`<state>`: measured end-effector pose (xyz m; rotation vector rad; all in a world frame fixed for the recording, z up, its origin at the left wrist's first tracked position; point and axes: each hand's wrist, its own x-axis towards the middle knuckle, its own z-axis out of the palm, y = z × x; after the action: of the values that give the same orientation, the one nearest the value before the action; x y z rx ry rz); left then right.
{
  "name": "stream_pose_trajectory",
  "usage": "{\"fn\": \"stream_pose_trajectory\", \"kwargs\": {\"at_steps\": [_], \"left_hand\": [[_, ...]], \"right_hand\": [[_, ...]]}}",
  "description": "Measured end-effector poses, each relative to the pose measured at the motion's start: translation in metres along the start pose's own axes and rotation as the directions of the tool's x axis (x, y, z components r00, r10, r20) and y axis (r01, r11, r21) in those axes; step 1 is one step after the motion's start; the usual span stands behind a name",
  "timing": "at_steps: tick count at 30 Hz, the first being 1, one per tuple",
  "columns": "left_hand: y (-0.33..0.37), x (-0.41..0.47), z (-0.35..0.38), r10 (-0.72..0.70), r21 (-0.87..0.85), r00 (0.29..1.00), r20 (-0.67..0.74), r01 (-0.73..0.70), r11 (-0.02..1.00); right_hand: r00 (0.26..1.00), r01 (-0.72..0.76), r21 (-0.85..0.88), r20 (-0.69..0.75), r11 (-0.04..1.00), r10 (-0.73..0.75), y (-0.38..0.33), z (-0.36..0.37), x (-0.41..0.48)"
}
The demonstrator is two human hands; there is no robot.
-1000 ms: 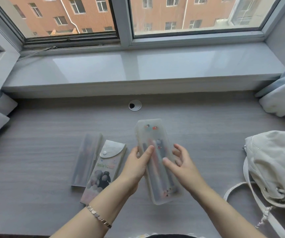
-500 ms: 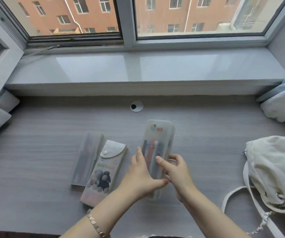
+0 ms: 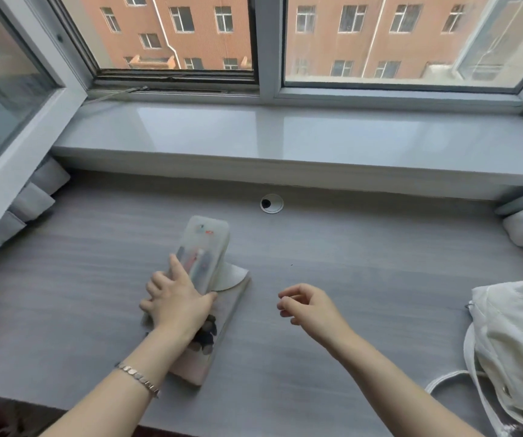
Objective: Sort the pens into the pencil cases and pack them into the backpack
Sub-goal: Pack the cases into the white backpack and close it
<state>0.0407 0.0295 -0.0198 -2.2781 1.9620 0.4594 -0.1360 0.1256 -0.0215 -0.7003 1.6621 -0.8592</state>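
Our left hand (image 3: 176, 305) grips the translucent pencil case (image 3: 205, 247), pens inside, on top of the flap case (image 3: 222, 329) near the desktop's (image 3: 364, 272) front edge. Our right hand (image 3: 310, 305) hangs loosely curled and holds nothing. We judge the cases are being gathered. Next they must go together to the backpack (image 3: 512, 335) at the right edge.

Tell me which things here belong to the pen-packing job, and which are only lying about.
Job: frosted pencil case with pens inside, gripped by the left hand; flap pencil case beneath it; backpack; right hand, holding nothing.
Not part of it: cable grommet; windowsill.
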Motion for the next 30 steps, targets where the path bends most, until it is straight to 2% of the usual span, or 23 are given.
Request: {"fn": "stream_pose_trajectory", "kwargs": {"at_steps": [4,5,7,9,11,14,19,22,23,25,27,30], "left_hand": [[-0.009,-0.002,0.009,-0.025,0.070,0.998,0.059,0.021,0.997],[-0.005,-0.004,0.008,-0.001,0.123,0.998,0.062,-0.007,0.992],[0.007,-0.010,0.010,0.154,0.247,0.986,0.061,-0.164,0.955],[0.026,-0.015,0.014,0.407,0.207,0.911,0.063,-0.411,0.888],[0.057,-0.031,0.015,0.581,0.081,0.793,0.183,-0.601,0.795],[0.105,-0.059,0.017,0.631,0.025,0.698,0.339,-0.677,0.735],[0.176,-0.118,0.016,0.796,-0.033,0.495,0.348,-0.842,0.538],[0.200,-0.146,0.014,0.853,-0.091,0.391,0.346,-0.890,0.446],[0.207,-0.154,0.015,0.868,-0.099,0.358,0.343,-0.906,0.413],[0.211,-0.164,0.018,0.879,-0.110,0.327,0.347,-0.917,0.384],[0.212,-0.171,0.021,0.879,-0.117,0.312,0.360,-0.920,0.374],[0.207,-0.174,0.023,0.868,-0.131,0.308,0.389,-0.914,0.383]], "right_hand": [[1.000,-0.004,-0.007,-0.028,1.000,0.004,0.007,-0.007,0.004],[0.999,-0.002,-0.007,-0.040,1.000,0.002,0.009,-0.011,0.004],[0.998,0.000,-0.021,-0.067,1.000,-0.001,0.014,-0.023,0.002],[0.996,-0.012,-0.058,-0.084,0.998,0.007,0.022,-0.036,-0.003],[0.992,-0.039,-0.101,-0.120,0.994,0.027,0.032,-0.056,-0.013],[0.981,-0.037,-0.211,-0.194,0.977,-0.005,0.041,-0.089,-0.030],[0.890,0.046,-0.520,-0.366,0.853,-0.271,0.031,-0.162,-0.084],[0.830,-0.054,-0.708,-0.424,0.704,-0.362,0.038,-0.213,-0.118],[0.833,-0.121,-0.743,-0.437,0.659,-0.339,0.047,-0.231,-0.129],[0.882,-0.230,-0.781,-0.420,0.581,-0.215,0.065,-0.259,-0.139],[0.885,-0.297,-0.759,-0.446,0.580,-0.131,0.081,-0.276,-0.143],[0.870,-0.317,-0.768,-0.469,0.556,-0.153,0.089,-0.281,-0.140]]}}
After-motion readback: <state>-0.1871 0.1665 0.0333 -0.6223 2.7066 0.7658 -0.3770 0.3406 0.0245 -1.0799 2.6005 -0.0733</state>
